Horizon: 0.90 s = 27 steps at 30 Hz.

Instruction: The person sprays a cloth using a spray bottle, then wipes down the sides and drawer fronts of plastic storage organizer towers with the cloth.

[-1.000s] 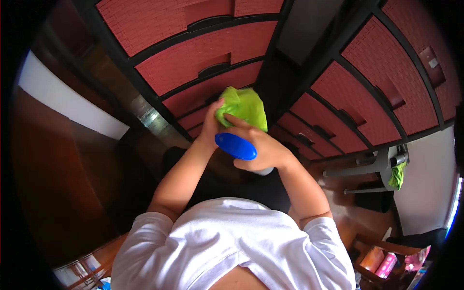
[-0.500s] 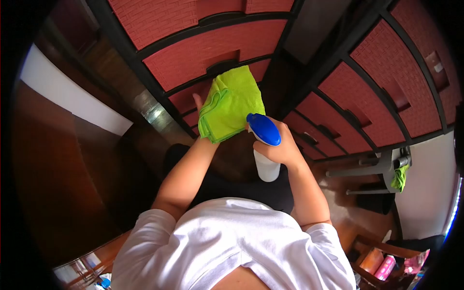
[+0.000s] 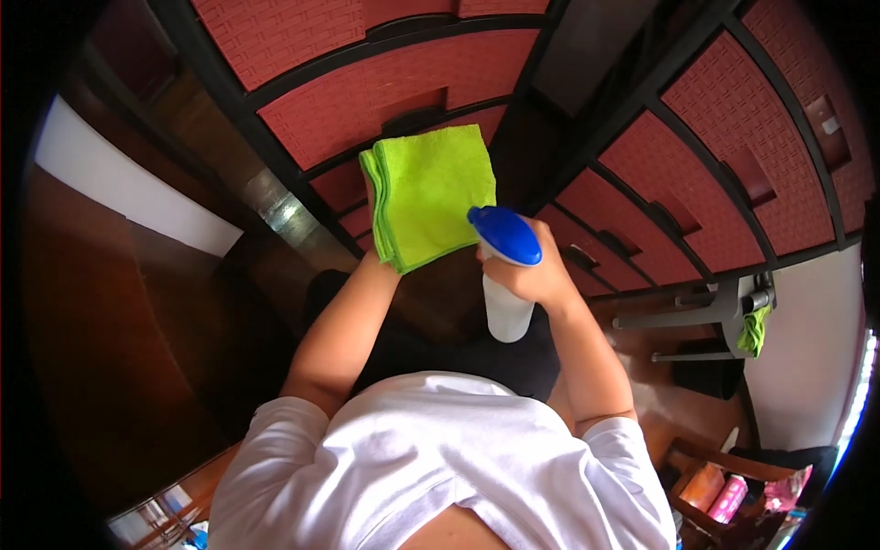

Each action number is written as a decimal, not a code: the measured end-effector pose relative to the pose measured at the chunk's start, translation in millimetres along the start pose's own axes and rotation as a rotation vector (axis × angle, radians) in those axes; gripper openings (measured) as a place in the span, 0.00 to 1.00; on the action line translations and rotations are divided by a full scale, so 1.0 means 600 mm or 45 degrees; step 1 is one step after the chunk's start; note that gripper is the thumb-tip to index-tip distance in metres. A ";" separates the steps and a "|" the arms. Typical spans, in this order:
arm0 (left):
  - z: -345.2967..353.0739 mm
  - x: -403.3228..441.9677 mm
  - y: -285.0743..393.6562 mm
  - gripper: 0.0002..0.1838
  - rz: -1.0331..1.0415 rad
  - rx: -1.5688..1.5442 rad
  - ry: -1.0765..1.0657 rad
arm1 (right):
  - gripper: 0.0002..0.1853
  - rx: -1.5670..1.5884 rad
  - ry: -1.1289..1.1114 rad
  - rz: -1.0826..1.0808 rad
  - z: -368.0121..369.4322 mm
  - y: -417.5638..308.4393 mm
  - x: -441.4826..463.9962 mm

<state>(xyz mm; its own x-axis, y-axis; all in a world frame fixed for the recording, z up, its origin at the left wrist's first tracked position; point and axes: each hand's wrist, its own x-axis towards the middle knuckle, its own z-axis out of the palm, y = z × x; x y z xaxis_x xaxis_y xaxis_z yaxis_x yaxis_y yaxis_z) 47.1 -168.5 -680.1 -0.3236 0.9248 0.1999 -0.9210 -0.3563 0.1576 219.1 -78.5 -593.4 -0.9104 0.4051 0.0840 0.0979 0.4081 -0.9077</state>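
A folded lime-green cleaning cloth [image 3: 433,188] lies spread over my left hand [image 3: 375,260], which supports it from beneath. The cloth hides the fingers of that hand; only the wrist and a sliver of its side show. My right hand [image 3: 541,272] is wrapped around the neck of a spray bottle [image 3: 508,312] with a blue head and a whitish body. The bottle stands nearly upright, its nozzle pointing left toward the cloth's lower right corner. Just beyond the cloth are the red woven-pattern drawers [image 3: 403,87] of a dark-framed cabinet.
A second red drawer unit [image 3: 655,174] stands on the right. Below it are a grey stand [image 3: 733,321] with another green cloth [image 3: 753,330] hanging on it and a dark bin [image 3: 708,374]. A wooden shelf [image 3: 687,458] with a pink item [image 3: 729,498] is at lower right.
The green cloth now lies flatter and squarer over my left hand, and the thumb that stuck out is hidden. The bottle has shifted slightly to the right.
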 end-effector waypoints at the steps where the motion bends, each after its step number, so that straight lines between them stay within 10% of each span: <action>1: -0.001 -0.001 0.003 0.45 -0.002 0.003 0.022 | 0.12 0.057 -0.045 -0.092 0.004 0.003 -0.001; 18: -0.005 -0.032 0.027 0.34 0.064 0.243 0.230 | 0.11 -0.061 0.184 -0.498 0.090 0.131 0.032; 27: -0.031 -0.095 0.059 0.31 0.007 0.383 0.486 | 0.31 0.049 0.322 -0.180 0.214 0.347 0.010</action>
<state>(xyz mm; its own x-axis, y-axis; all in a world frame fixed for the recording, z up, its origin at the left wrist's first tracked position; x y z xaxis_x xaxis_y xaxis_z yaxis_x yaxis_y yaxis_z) 28.8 -231.2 -703.8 -0.4369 0.8855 -0.1584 -0.8335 -0.3323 0.4413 182.5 -96.3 -835.0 -0.7844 0.5395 0.3061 -0.0423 0.4458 -0.8941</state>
